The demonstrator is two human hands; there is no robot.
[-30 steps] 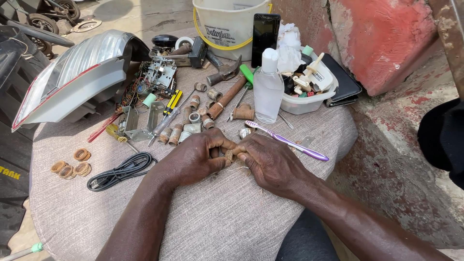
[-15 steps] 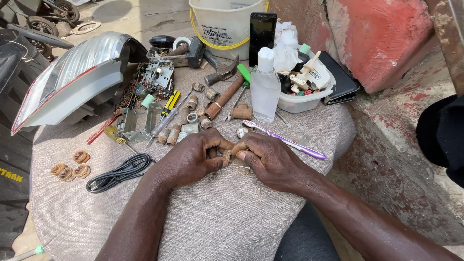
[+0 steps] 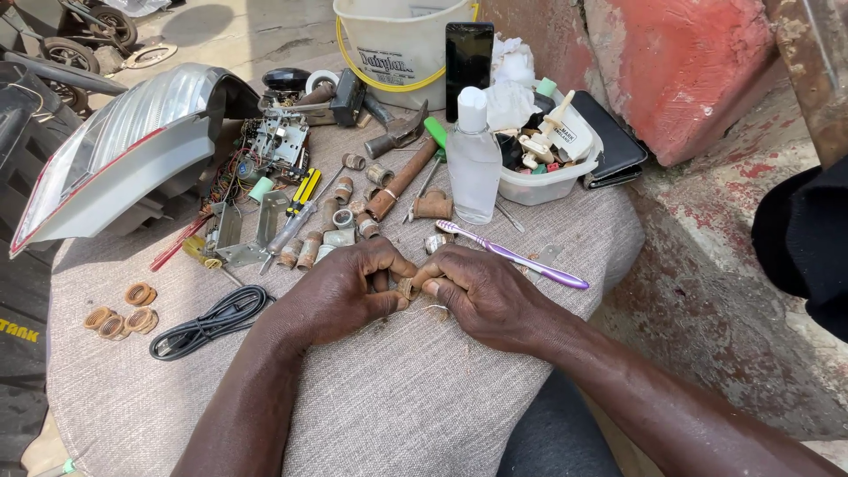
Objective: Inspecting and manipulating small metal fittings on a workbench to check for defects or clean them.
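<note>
Both hands, left (image 3: 340, 291) and right (image 3: 481, 291), are clenched on a small fitting (image 3: 406, 286). If dropped, it could be lost among fittings (image 3: 331, 225) at 12 o'clock.

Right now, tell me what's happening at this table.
A person sits at a cloth-covered table, both hands together near its middle. The left hand and right hand pinch a small rusty fitting between their fingertips. Beyond them lie more rusty pipe fittings, a purple toothbrush, a clear plastic bottle and a coiled black cable.
</note>
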